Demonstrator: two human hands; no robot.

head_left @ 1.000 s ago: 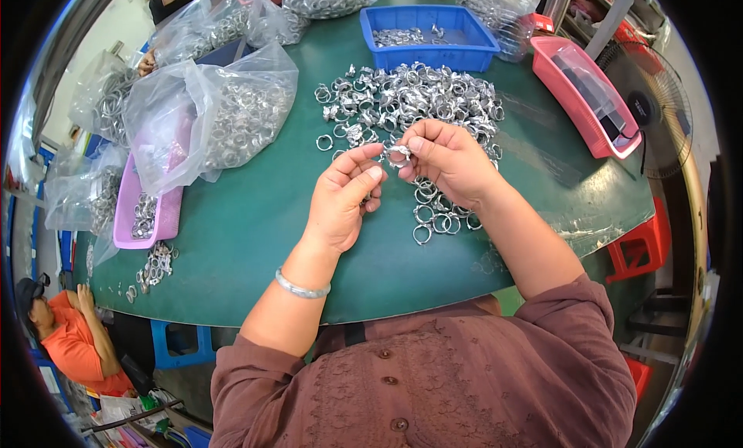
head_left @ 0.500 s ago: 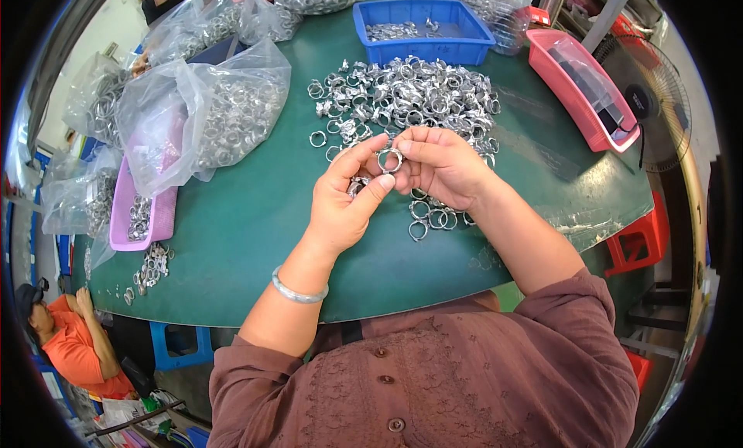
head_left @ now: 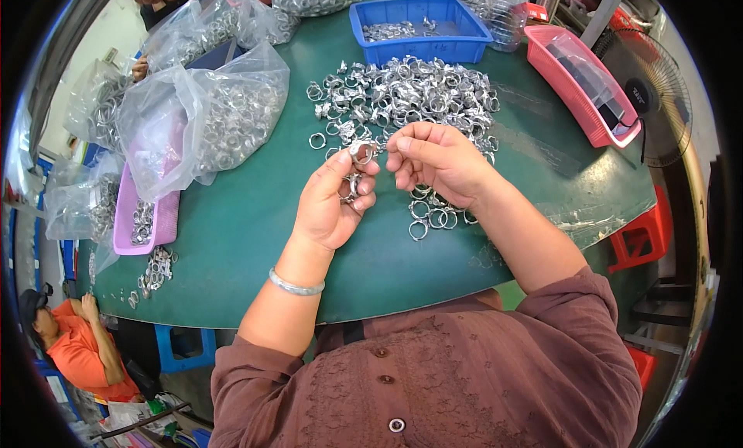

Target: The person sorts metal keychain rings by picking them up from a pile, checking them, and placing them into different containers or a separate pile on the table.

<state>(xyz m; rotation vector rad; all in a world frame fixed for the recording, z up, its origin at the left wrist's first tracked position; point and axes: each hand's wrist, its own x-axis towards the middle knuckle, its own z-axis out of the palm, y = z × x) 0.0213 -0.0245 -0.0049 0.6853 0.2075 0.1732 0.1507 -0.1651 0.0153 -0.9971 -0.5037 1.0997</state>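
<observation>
The left hand is clamped on a silvery metal ring, thumb against forefinger, with more rings tucked among its fingers (a pale bracelet circles that wrist). Taking the pinched ring as the dial's centre, the right hand is just beside it at three o'clock, fingers curled; whether they close on anything I cannot tell. A heap of similar rings lies at one o'clock on the green table, the blue tray beyond it. Loose rings lie near four o'clock, and a clear bag sits near ten.
</observation>
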